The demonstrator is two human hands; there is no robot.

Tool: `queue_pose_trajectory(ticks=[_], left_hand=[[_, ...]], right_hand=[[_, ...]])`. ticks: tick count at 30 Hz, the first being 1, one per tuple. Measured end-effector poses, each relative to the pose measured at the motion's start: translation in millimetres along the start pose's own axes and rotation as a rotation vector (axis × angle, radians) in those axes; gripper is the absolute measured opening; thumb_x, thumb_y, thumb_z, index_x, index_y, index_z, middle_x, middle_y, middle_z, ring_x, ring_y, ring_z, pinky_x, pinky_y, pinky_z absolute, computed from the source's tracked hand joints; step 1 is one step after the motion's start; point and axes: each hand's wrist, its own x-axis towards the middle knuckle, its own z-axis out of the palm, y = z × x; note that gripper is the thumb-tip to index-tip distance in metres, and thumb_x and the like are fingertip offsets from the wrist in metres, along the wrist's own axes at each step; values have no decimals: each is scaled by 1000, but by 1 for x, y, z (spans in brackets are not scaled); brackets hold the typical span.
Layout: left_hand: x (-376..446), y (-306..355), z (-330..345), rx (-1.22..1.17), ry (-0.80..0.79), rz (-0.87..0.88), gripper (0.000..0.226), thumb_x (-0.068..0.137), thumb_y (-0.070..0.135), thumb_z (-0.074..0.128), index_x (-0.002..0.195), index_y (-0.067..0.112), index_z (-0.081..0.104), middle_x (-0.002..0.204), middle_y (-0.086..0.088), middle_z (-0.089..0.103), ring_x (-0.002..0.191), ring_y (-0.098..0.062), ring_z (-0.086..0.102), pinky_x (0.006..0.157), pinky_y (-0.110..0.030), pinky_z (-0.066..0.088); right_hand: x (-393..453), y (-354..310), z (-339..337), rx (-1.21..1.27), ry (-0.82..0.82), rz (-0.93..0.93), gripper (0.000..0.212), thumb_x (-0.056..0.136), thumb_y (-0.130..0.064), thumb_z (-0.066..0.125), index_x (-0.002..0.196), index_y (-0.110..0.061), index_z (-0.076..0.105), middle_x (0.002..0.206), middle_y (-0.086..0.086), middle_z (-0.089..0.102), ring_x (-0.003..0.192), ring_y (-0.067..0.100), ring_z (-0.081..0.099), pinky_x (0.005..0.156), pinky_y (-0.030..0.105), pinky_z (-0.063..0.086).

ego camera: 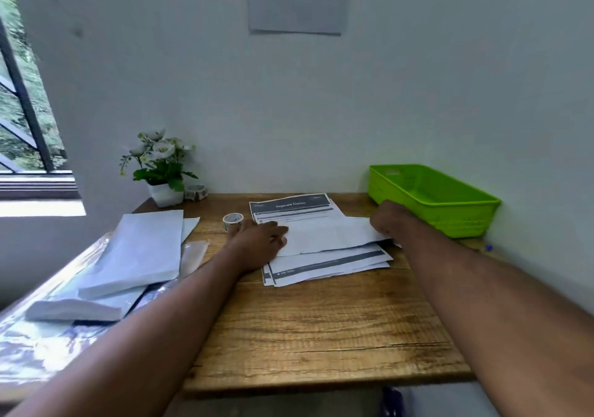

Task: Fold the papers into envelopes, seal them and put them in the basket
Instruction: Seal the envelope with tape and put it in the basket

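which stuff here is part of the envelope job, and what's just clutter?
Job:
- folded sheet, under both hands: left hand, right hand
- printed papers beneath
- tape roll
- green basket

Lying about:
- flower pot
- second tape roll beside it
- white stacks on the left
- blue pen cap

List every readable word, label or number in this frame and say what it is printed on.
"Organize Clothes": white heading on the dark banner of the top printed sheet at the back of the paper pile.
Body lines under that banner: too small to read.
Dark strip on the lower printed sheet: blurred, unreadable.
Patterned tape roll: no legible text.
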Motion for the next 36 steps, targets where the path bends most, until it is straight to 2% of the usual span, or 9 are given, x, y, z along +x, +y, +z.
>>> queue_pose_trajectory(ticks=[4, 7, 11, 14, 17, 20, 25, 31, 36], left_hand=[[7, -8, 5, -39, 46, 12, 44, 99, 51, 33, 142, 48, 36, 155, 14, 31, 146, -28, 19, 117, -52, 8], [9, -7, 6, -35, 51, 6, 42, 99, 49, 36, 141, 46, 40, 154, 12, 34, 144, -26, 25, 117, -48, 12], [-2, -3, 2, -156, 362, 99, 30, 95, 34, 54, 123, 31, 64, 133, 5, 61, 124, -20, 53, 106, -39, 36], [-26, 21, -3, -287, 710, 357, 26, 91, 37, 53, 90, 20, 74, 80, 4, 72, 75, -16, 63, 71, -35, 52], [-48, 76, -15, -624, 377, 301, 53, 91, 57, 50, 76, 12, 73, 54, -6, 63, 46, -14, 53, 50, -28, 45], [-41, 119, -32, -1050, -20, 28, 80, 83, 76, 30, 92, 6, 70, 67, -21, 68, 44, -23, 55, 41, -20, 39], [26, 137, -76, -1962, 89, -233, 33, 101, 34, 47, 110, 3, 51, 91, -19, 65, 67, -28, 63, 41, -26, 52], [96, 180, -100, -1849, 167, -135, 10, 95, -2, 52, 92, 6, 56, 90, -13, 65, 69, -25, 65, 47, -30, 56], [146, 232, -83, -1623, 162, -80, 12, 92, -4, 57, 98, 5, 61, 99, -16, 68, 74, -26, 66, 60, -39, 58]], right_hand=[[-7, -1, -16, 286, -76, 11, 24, 96, -13, 45, 104, 2, 62, 125, 19, 58, 104, 31, 58, 71, 26, 37], [-7, 1, -30, 550, -188, 144, 30, 92, -26, 59, 68, -9, 56, 80, 12, 63, 61, 22, 51, 58, 27, 38], [-4, 2, -54, 697, -282, 203, 31, 80, -21, 72, 105, -4, 68, 103, 12, 64, 93, 26, 59, 81, 34, 50], [-15, -9, -75, 812, -232, 61, 8, 81, -2, 69, 84, -9, 67, 91, 11, 62, 88, 27, 55, 61, 31, 45], [-15, -25, -95, 946, -135, -115, 23, 76, 9, 70, 65, -10, 61, 73, 9, 59, 74, 27, 58, 52, 30, 50], [-18, -38, -113, 1098, -26, -218, 23, 75, 11, 69, 66, -8, 60, 64, 8, 60, 64, 23, 59, 47, 26, 51], [-21, -24, -137, 1238, -32, -255, 16, 77, 10, 68, 72, -5, 63, 64, 9, 63, 51, 17, 59, 44, 22, 54], [19, 42, -149, 1141, -41, -157, 71, 72, 17, 70, 128, -21, 47, 104, 19, 63, 63, 23, 61, 52, 31, 54], [51, 89, -136, 959, -38, -30, 66, 70, 23, 67, 126, -5, 47, 82, 18, 62, 59, 26, 59, 50, 32, 55]])
